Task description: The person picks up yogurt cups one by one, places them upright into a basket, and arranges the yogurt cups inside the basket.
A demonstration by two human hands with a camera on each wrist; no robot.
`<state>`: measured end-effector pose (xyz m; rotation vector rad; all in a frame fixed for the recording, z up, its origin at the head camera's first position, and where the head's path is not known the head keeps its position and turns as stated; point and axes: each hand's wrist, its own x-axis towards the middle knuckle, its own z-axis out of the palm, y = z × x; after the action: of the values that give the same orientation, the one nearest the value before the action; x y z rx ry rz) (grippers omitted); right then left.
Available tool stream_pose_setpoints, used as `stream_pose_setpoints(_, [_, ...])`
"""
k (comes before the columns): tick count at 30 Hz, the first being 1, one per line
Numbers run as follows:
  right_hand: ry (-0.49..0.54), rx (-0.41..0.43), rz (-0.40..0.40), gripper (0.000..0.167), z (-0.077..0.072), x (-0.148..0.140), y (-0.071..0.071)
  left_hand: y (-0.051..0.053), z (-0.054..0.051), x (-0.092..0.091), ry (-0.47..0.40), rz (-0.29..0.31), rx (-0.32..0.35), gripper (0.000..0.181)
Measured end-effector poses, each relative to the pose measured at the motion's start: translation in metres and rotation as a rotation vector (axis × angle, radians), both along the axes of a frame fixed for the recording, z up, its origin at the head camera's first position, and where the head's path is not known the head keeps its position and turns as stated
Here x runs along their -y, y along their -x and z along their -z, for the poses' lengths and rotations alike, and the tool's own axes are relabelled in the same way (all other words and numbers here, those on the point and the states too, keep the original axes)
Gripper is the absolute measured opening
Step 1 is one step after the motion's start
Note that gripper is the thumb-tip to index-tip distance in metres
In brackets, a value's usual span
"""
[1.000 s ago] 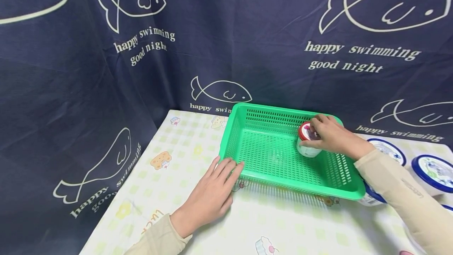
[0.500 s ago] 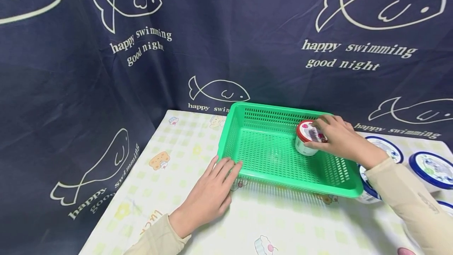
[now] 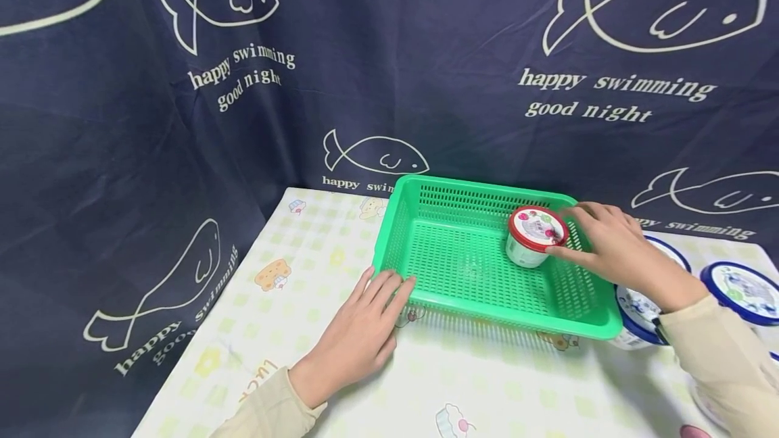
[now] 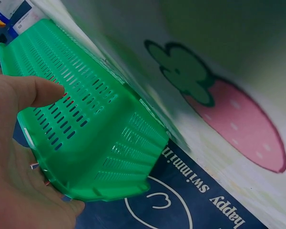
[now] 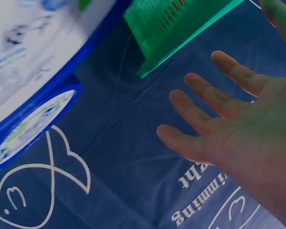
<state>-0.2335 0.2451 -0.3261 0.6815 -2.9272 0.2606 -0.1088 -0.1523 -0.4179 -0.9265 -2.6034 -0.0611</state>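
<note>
A round white tub with a red lid (image 3: 538, 230) stands upright in the right part of a green plastic basket (image 3: 450, 306). My right hand (image 3: 627, 255) is spread beside the tub, over the basket's right side. Its thumb tip overlaps the lid's edge in the head view; I cannot tell whether it touches. The right wrist view has the fingers (image 5: 205, 107) apart, holding nothing. My left hand (image 3: 353, 343) rests its fairly straight fingertips on the basket's near left corner. In the left wrist view, the left thumb (image 4: 43, 91) appears in front of the slotted outer wall.
Several blue-lidded tubs stand right of the basket, including one close to its near right corner (image 3: 635, 313) and another farther right (image 3: 742, 293). A patterned white cloth (image 3: 304, 276) covers the table. Behind hangs a dark blue curtain (image 3: 462, 107) with fish drawings.
My right hand has let go of the red-lidded tub and drawn back to the right, its fingers spreading. The tub stays in the basket. My left hand keeps its place on the rim.
</note>
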Motion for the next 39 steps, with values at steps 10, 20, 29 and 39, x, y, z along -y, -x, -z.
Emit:
stream_pose_setpoints(10, [0.078, -0.060, -0.003, 0.074, 0.008, -0.018, -0.020, 0.000, 0.000, 0.000, -0.010, 0.006, 0.004, 0.075])
stream_pose_setpoints(20, [0.065, -0.058, 0.044, 0.078, 0.014, -0.032, -0.033, 0.000, 0.003, 0.000, -0.012, 0.006, 0.001, 0.074])
stream_pose_setpoints(29, [0.076, -0.136, 0.048, 0.074, 0.015, -0.042, -0.045, 0.000, 0.003, 0.001, -0.020, -0.003, 0.000, 0.073])
stream_pose_setpoints(39, [0.092, -0.112, 0.106, 0.079, 0.021, -0.049, -0.064, -0.001, 0.001, 0.000, -0.036, 0.006, -0.009, 0.071])
